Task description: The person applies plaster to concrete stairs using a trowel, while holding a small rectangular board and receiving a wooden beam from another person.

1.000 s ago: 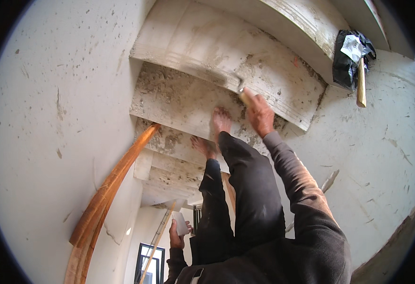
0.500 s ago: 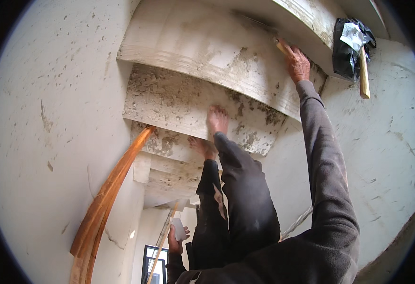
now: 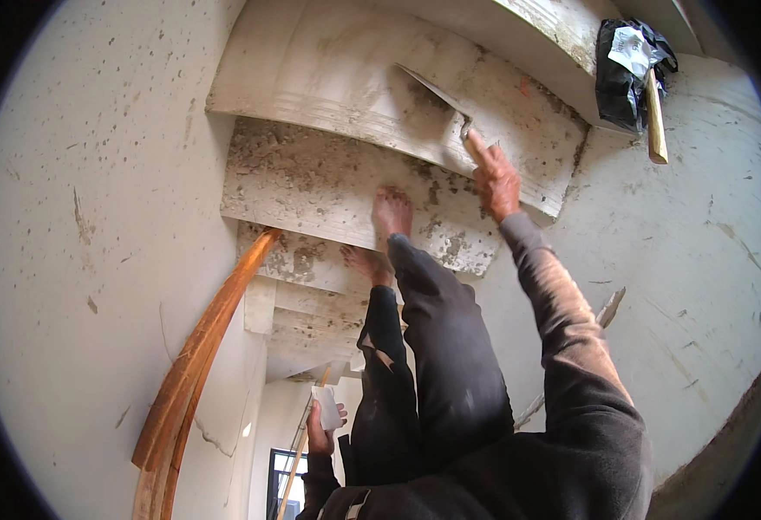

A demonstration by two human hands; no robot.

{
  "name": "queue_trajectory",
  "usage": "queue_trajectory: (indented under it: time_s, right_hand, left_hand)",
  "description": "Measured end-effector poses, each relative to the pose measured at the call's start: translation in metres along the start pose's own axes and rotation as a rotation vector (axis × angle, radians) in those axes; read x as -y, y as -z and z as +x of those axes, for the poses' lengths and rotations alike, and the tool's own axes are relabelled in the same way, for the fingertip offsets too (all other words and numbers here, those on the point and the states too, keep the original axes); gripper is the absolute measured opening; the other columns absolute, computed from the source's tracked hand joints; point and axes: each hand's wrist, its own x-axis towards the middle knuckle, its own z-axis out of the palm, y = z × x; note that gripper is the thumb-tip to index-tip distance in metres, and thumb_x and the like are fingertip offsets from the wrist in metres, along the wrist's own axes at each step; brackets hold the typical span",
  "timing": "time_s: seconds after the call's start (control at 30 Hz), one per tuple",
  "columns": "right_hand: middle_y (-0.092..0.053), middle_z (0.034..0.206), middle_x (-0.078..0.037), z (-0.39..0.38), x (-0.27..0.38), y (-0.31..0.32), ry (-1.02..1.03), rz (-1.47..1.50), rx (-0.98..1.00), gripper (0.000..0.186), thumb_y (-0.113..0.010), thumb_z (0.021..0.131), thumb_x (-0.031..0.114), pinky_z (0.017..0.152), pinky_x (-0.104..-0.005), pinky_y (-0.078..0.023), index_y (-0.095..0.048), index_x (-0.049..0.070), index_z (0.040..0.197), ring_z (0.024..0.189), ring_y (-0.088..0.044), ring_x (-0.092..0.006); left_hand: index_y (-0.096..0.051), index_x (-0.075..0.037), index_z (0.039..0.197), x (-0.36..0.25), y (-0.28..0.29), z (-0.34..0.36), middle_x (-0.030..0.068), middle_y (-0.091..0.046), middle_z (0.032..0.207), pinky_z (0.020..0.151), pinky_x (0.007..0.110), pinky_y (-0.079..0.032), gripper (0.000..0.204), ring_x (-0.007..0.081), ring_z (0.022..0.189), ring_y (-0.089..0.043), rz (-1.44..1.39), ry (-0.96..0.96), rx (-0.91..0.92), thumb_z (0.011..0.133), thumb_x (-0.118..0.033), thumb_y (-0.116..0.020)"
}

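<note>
My right hand point(image 3: 496, 180) is closed round the handle of a trowel point(image 3: 434, 88). Its thin metal blade is seen nearly edge-on, tilted over the pale, dusty upper stair step point(image 3: 320, 61); whether it touches the surface I cannot tell. Low in the picture, beside my legs, my left hand point(image 3: 317, 433) grips a flat, pale rectangular plate point(image 3: 327, 408). The plate's exact kind does not show, and any handle is hidden. My bare feet stand on the lower steps, the right one on a step point(image 3: 302, 169) covered in crumbs and dark patches.
A reddish-brown wooden handrail point(image 3: 215, 334) rises at the left along a spattered wall point(image 3: 94, 217). A black plastic bag point(image 3: 610, 82) with a wooden-handled tool point(image 3: 656, 117) lies on the step at upper right. More steps and a window point(image 3: 287, 477) appear below.
My right hand has drawn the trowel nearer, down and left from the back of the upper step, and its blade now shows tilted. The left hand still holds the plate.
</note>
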Motion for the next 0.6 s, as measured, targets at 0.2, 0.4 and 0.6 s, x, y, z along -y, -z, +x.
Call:
queue_trajectory:
  time_s: [0.2, 0.4, 0.6]
  right_hand:
    - [-0.056, 0.089, -0.011, -0.036, 0.056, 0.018, 0.108, 0.282, 0.108, 0.067, -0.057, 0.078, -0.002, 0.071, -0.0425, -0.053, -0.048, 0.024, 0.139, 0.080, -0.062, -0.0317]
    - [-0.067, 0.103, -0.016, -0.013, 0.026, 0.021, -0.301, 0.494, -0.034, 0.064, -0.058, 0.079, 0.006, 0.077, -0.0378, -0.053, -0.049, 0.020, 0.140, 0.087, -0.068, -0.0276]
    - [-0.067, 0.097, -0.016, -0.007, 0.005, 0.031, -0.288, 0.625, -0.023, 0.059, -0.054, 0.079, 0.012, 0.075, -0.0332, -0.052, -0.053, 0.011, 0.138, 0.079, -0.064, -0.0192]
  left_hand:
    - [-0.049, -0.002, 0.129, -0.004, 0.008, 0.004, 0.0196, -0.064, 0.108, 0.080, 0.041, -0.051, 0.072, 0.0285, 0.093, -0.064, -0.013, -0.026, -0.015, 0.092, -0.063, -0.043]
    - [-0.051, -0.003, 0.126, -0.008, 0.015, 0.005, 0.0177, -0.064, 0.105, 0.079, 0.041, -0.051, 0.072, 0.0274, 0.091, -0.064, -0.004, -0.027, -0.036, 0.092, -0.066, -0.041]
    - [-0.050, -0.004, 0.127, -0.001, 0.012, 0.007, 0.0176, -0.064, 0.105, 0.078, 0.041, -0.051, 0.073, 0.0276, 0.090, -0.064, 0.009, -0.017, -0.007, 0.091, -0.067, -0.040]
